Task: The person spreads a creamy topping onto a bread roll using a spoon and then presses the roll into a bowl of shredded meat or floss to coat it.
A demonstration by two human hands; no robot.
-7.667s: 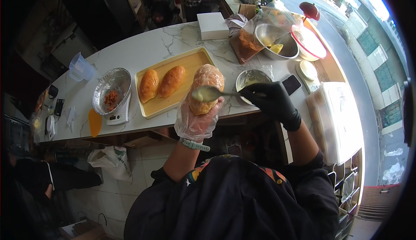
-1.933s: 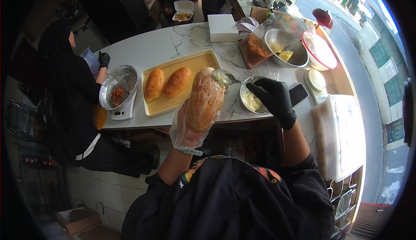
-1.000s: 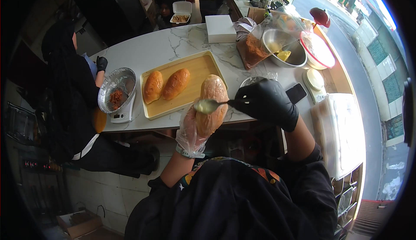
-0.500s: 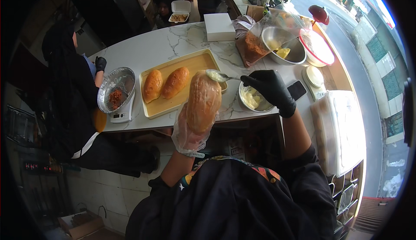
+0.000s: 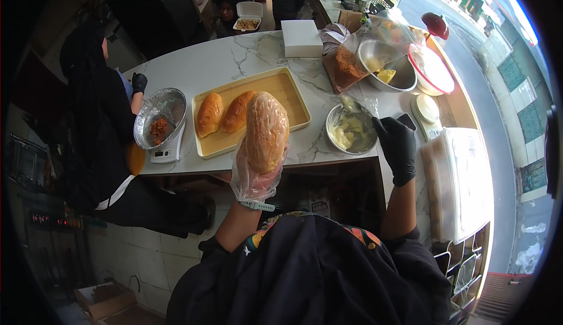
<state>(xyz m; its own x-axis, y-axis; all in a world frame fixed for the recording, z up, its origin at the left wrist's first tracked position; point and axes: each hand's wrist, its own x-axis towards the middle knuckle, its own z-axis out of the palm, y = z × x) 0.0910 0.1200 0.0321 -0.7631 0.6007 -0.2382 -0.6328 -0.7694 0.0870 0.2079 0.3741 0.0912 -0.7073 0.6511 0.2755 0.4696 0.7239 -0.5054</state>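
My left hand, in a clear plastic glove, is closed round the underside of a long golden bread roll with a glossy, smeared top. The roll is held up in front of a yellow tray with two more rolls lying in it. In a black glove, my right hand grips the handle of a spoon. The spoon's blurred head is over the far side of a metal bowl of pale yellow spread; whether it touches the spread, I cannot tell.
Left, a person's black-gloved hand is near a foil dish of brown filling on a scale. Beyond my right hand are a phone, another scale, a bag of brown crumbs and a white box.
The spoon has left the top of the roll and moved right to the bowl with my right hand. My left hand has shifted the roll slightly left.
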